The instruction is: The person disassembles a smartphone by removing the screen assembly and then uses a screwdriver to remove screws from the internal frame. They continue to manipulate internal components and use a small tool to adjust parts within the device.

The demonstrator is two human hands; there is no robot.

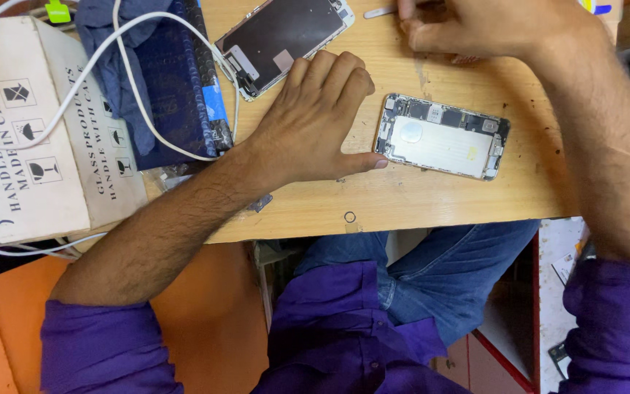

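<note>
Right now, these are the relations that matter.

Opened phone body: the opened phone body (pixel 442 136) is lying flat on the wooden bench (pixel 417 197), right of centre in the frame, its innards and pale battery facing up.

Long axis: it is running roughly left to right across the picture, dipping slightly toward the lower right.

Left hand: the left hand (pixel 313 120) is resting palm down on the bench at the centre of the frame, its grip released and holding nothing, the fingers loosely curled; the thumb tip is just beside the phone body's lower left corner, and whether it is touching cannot be told.

Direction from that grip: the phone body is lying to the right of the left hand, short end toward it.

Right hand: the right hand (pixel 479 25) is curling at the top edge of the frame, above the phone body and apart from it; a small metal tool tip (pixel 379 12) is poking out beside its fingers, but whether the grip is clenching it cannot be told.

Nearer hand: the left.

Detached screen: the detached screen panel (pixel 280 40) is lying in the upper middle, just above the left hand's knuckles.

Upper left: a cardboard box (pixel 30 138), white cables (pixel 140 95) and a dark blue case (pixel 176 80) are sitting well apart from the phone body.
</note>
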